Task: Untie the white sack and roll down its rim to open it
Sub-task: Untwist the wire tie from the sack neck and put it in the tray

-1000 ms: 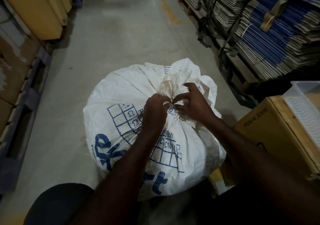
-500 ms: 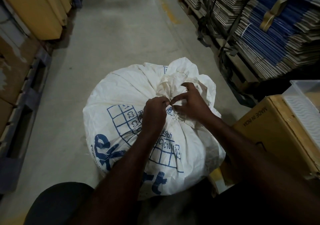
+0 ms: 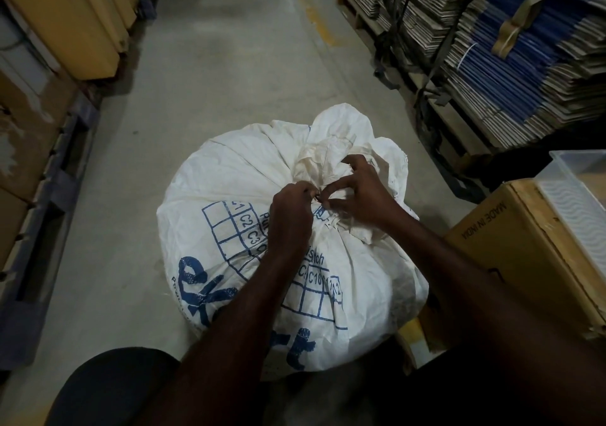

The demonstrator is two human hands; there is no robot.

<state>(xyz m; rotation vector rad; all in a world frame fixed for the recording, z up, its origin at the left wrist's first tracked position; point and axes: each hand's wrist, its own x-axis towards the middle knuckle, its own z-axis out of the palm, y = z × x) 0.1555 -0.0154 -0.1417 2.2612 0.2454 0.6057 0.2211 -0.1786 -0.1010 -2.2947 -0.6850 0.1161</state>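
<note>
Sack: the big, full white woven plastic sack (image 3: 249,196) with blue printed letters and a grid sits on the grey concrete floor (image 3: 210,74), right in front of the person, mid-aisle.
Neck: the top is gathered and tied off; the bunched white sack mouth (image 3: 337,140) puffs up just beyond the hands, rim not rolled down.
Knot: the tie point (image 3: 319,197) sits between the two hands, partly hidden by fingers, so I cannot tell how loose it is.
Left hand: the left hand (image 3: 290,217) comes in from below, fingers curled tight, pinching at the tie right on the gathered neck.
Right hand: the right hand (image 3: 362,196) arches over the neck, thumb and forefinger pinching at the same tie, the other fingers spread and curled onto the crumpled fabric.
Meeting: fingertips of both hands touch or nearly touch at the knot.
Right side: a brown cardboard box printed "MADE IN INDIA" (image 3: 511,248) stands just beside the sack, with a clear plastic tray (image 3: 577,192) resting on top of it.
Far right: stacks of flattened blue and brown cartons (image 3: 511,65) on wooden pallets line the aisle.
Left side: tall yellow-brown cardboard cartons (image 3: 75,15) line the other edge.
</note>
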